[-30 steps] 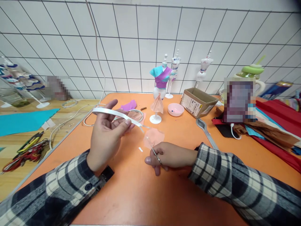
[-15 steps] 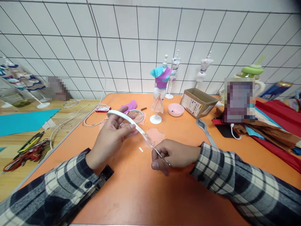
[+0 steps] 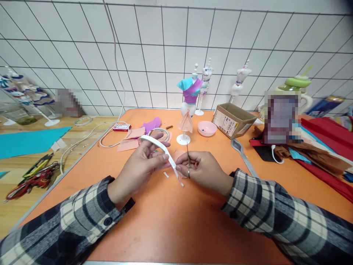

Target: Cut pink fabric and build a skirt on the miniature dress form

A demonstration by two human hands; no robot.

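Note:
My left hand [image 3: 135,173] is closed around a narrow roll of white tape [image 3: 154,142], its thumb pressing on the band. The tape's loose end slants down to the right and curls at its tip above the orange mat. My right hand [image 3: 206,171] keeps small scissors [image 3: 188,156] in its grasp, blades pointing up and away. Its thumb and forefinger touch the loose tape near the end. Behind the hands stands a small white dress form [image 3: 187,108] wearing turquoise, purple and peach cloth. A tiny white scrap [image 3: 166,175] lies below the tape.
Peach cloth pieces [image 3: 129,144] and a purple scrap [image 3: 152,124] lie behind my left hand. A pink bowl [image 3: 207,129], a cardboard box [image 3: 234,119] and a phone [image 3: 281,117] stand toward the right. Pliers [image 3: 34,180] lie at the left beside turquoise cloth [image 3: 33,141].
The scissors have swung away from the tape, so their blades now point up. My right fingers have moved to the tape's loose end. My left hand has shifted slightly right with the roll.

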